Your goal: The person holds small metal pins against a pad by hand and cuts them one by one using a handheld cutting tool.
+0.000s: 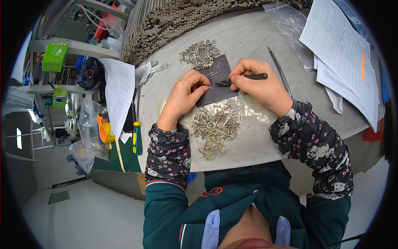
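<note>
My left hand (186, 93) is closed in a pinch on a small metal pin (210, 87) at the edge of a dark rectangular pad (226, 68). My right hand (259, 81) grips a slim tool with a black handle (260, 76); its dark tip lies over the pad close to the pin. The tool's exact kind is hard to make out. A few loose pins (213, 74) rest on the pad. Beyond it is a heap of pins (201, 54), and nearer me a larger pile of pins (217, 126), some with yellowish marks.
Stacked metal rods (174, 25) line the table's back. Tweezers (278, 70) lie to the right, near a clear plastic bag (290, 33) and paper sheets (336, 50). On the left are a white glove (151, 70), a green-yellow screwdriver (137, 139), a tape dispenser (104, 129) and a fan (90, 73).
</note>
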A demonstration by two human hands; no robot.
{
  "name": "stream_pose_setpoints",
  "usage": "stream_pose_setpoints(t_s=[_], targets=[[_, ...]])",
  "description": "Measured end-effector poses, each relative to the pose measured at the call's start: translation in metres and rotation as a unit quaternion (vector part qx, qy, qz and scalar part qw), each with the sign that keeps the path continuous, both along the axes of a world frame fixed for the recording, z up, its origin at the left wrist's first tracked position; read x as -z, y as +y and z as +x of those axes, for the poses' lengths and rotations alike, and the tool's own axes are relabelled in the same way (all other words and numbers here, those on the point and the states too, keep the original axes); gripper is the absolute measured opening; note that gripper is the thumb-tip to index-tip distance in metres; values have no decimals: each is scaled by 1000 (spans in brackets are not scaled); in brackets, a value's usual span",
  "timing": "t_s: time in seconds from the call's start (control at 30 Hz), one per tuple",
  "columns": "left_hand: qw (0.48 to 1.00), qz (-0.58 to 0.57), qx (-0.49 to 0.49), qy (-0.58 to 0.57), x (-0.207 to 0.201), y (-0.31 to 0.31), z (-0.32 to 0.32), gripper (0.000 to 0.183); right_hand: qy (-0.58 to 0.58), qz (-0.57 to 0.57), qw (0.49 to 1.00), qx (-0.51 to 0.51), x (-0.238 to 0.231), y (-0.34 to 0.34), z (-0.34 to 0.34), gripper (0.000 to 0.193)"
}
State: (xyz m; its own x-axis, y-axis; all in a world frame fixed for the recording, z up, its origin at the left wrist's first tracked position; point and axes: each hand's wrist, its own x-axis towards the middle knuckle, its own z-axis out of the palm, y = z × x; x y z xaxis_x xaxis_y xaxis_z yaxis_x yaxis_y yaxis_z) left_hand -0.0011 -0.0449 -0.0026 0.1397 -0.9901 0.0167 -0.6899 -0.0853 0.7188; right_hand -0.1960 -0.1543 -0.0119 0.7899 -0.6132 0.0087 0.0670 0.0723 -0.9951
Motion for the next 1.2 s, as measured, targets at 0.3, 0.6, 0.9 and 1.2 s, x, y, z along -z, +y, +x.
stream_pose_setpoints(t_s=[0.3,0.6,0.9,1.2], targets=[[995,-56,73,-43,-3,4,2,12,8,15,1000,24,-7,2,1,12],[999,-32,-22,-36,-17,6,-12,7,10,35,999,22,-7,2,0,12],[985,22,-69,-158,-14,6,-20,22,1,28,999,22,-7,2,0,12],[994,-56,34,-83,-6,7,-4,10,11,4,1000,-4,-7,2,-1,12]])
